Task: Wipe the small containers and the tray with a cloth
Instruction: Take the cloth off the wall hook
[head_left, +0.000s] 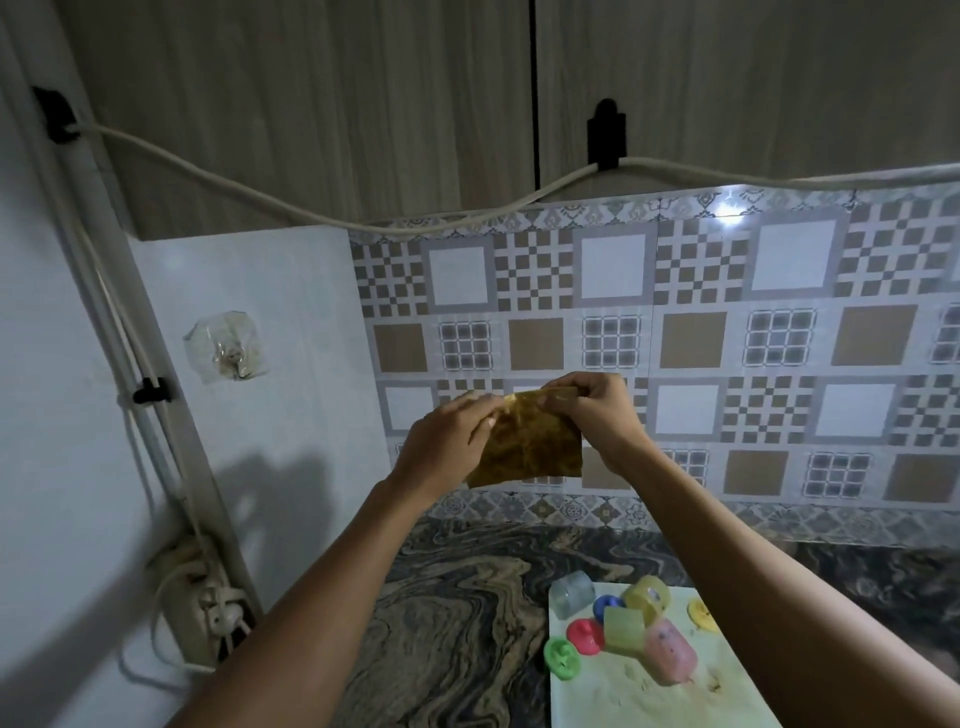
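A yellow-brown cloth (524, 447) is shown held up in front of the tiled wall (779, 322), well above the counter (457, 597). Its upper edge is pinched at two places: near the left corner by the left hand (447, 441) and near the right corner by the right hand (597, 415). The thumb and fingers of each hand are curled onto the fabric. The rest of the cloth hangs flat between the two wrists.

A white tray (649, 701) is seen on the counter at lower right, its right side covered by the right forearm. Four small containers are clustered at its far end:
- a clear container (571, 595) at the left
- a yellow container (648, 597) beside it
- a green container (623, 636) just in front
- a pink container (670, 657) nearest the viewer, tipped on its side

A blue lid (608, 605) and a red lid (584, 635) are set among them. A green lid (562, 659) sits at the tray's left edge, and a yellow lid (701, 616) is partly hidden by the forearm. Dark specks are visible on the tray near the pink container.

A cable (311, 210) is strung beneath the cabinets (311, 104), and a power strip (208, 613) is mounted low on the left wall.
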